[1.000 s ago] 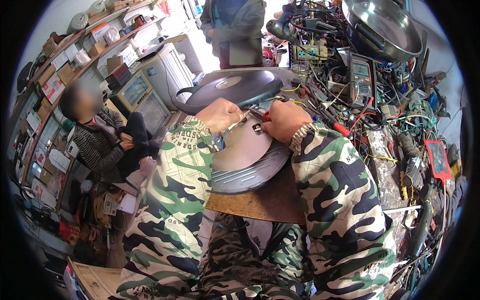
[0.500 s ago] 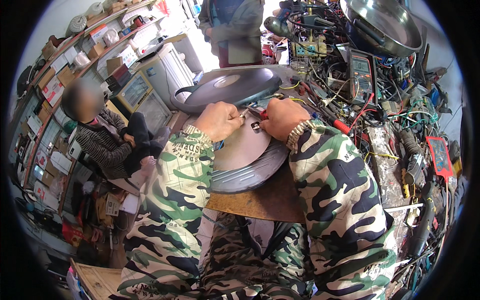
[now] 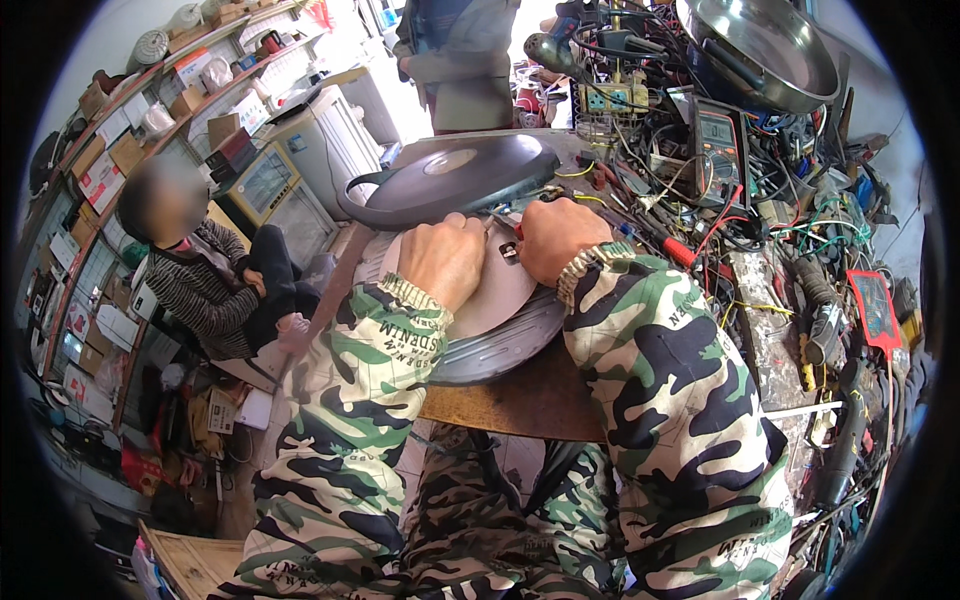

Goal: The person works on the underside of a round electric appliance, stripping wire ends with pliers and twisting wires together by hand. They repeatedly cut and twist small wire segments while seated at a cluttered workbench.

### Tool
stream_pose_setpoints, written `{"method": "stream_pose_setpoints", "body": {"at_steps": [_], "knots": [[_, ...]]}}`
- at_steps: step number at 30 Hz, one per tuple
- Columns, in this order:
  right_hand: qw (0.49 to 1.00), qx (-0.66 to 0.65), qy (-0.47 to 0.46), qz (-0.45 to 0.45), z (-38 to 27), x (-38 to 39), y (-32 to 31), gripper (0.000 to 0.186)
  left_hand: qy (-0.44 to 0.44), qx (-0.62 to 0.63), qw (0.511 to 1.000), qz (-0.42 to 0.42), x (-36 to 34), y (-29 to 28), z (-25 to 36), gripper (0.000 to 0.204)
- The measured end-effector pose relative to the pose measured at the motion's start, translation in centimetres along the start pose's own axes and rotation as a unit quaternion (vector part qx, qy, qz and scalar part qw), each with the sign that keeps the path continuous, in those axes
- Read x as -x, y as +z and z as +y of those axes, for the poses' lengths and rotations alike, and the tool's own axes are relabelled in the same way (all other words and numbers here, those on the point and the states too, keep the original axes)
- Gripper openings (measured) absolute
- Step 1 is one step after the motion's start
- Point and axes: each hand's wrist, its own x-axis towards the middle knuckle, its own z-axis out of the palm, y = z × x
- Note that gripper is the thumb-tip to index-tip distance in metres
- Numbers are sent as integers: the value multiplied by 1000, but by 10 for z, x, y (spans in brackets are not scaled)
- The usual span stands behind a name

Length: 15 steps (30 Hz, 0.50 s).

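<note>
Several shelves (image 3: pixel 148 80) are lined with cardboard boxes (image 3: pixel 187 100) and wrapped bundles at the far left, the contents of the boxes being hidden. In front of them, a seated person (image 3: pixel 205 275) is shown with hands held together in the lap. Behind, a yellow-framed cabinet (image 3: pixel 268 180) is fronted by a pane, through which its contents cannot be made out.

At the middle, a ribbed grey base (image 3: pixel 510 350) is rested on the wooden tabletop (image 3: pixel 520 415), and a pale metal disc (image 3: pixel 500 290) is set on top of it. The left hand (image 3: pixel 445 260) is held over the disc with its fingers curled in (whether anything is pinched cannot be told, the fingertips being turned away). A dark round shell (image 3: pixel 480 180) is laid just beyond the base. Above the disc's far right edge, the right hand (image 3: pixel 565 240) is clenched around a red tool (image 3: pixel 518 231), mostly covered by the fingers.

Farther right, a small wire basket (image 3: pixel 610 100) is crowded by cables. A multimeter (image 3: pixel 718 150) is propped among tangled leads, and behind it a wide steel pan (image 3: pixel 780 50) is tilted so that its shiny interior is exposed.
</note>
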Motion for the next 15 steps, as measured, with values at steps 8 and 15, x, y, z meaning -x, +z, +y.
{"method": "stream_pose_setpoints", "body": {"at_steps": [8, 15], "knots": [[1000, -9, -3, 14, -5, 7, -4, 27, 16, 2, 1000, -4, 5, -5, -3, 18], [1000, -18, -6, 18, 6, -4, 6, 30, -38, 221, 968, -111, 6, -5, -30, 17]]}}
